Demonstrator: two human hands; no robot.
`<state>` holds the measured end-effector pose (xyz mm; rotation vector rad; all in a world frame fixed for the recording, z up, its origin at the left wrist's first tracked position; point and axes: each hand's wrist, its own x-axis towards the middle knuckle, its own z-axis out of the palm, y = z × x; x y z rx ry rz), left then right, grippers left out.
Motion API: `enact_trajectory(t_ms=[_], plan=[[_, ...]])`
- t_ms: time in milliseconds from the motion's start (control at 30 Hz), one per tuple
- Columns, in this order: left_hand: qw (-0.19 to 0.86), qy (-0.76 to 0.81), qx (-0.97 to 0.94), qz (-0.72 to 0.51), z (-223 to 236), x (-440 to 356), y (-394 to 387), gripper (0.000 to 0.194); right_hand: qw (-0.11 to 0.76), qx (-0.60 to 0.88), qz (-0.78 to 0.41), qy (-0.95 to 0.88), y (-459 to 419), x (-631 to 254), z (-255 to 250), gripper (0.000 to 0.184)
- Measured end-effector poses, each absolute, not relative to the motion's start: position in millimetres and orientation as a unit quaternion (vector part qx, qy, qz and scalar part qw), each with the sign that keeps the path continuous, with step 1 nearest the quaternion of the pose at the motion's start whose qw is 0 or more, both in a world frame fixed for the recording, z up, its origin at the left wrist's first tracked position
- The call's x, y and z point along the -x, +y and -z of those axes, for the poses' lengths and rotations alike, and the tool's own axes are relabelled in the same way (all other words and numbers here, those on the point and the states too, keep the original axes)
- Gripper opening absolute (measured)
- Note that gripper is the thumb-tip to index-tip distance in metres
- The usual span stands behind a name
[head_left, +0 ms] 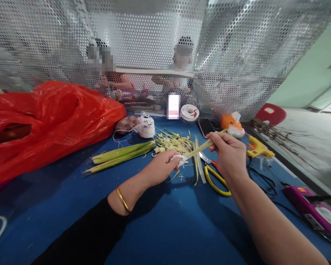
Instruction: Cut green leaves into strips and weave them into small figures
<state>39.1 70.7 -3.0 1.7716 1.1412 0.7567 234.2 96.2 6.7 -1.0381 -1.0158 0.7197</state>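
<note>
A pale green leaf strip stretches between my two hands. My left hand, with a gold bangle at the wrist, is closed on a crumpled white wad at the strip's near end. I cannot tell whether the wad is cloth or tissue. My right hand pinches the strip's far end between thumb and fingers. Below my right hand lie yellow-handled scissors, blades partly hidden. Cut leaf scraps are heaped behind my left hand, and long green stalks lie to its left.
A red plastic bag fills the left. White string, a ribbon spool, a dark phone and a tissue pack stand behind. A yellow glue gun and purple power strip lie right. People sit beyond the perforated screen.
</note>
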Motion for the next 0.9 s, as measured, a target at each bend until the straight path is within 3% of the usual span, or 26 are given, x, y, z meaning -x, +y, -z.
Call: enact_trajectory(t_ms=[267,467,700,900], plan=[[0.495,0.466,-0.639,-0.361,4,-36,74,0.022,0.729,0.453,-0.302,-0.414,104,-249,-8,0.01],[0.456,0.556,-0.47,-0.512,17,-25,90,0.022,0.777,0.441,-0.264,-0.364,109,-273,-17,0.013],[0.531,0.528,-0.445,-0.491,11,-30,85,0.025,0.588,0.45,-0.423,-0.521,96,-240,-10,0.018],[0.586,0.431,-0.536,-0.428,3,-48,67,0.021,0.525,0.463,-0.462,-0.545,86,-215,1,0.019]])
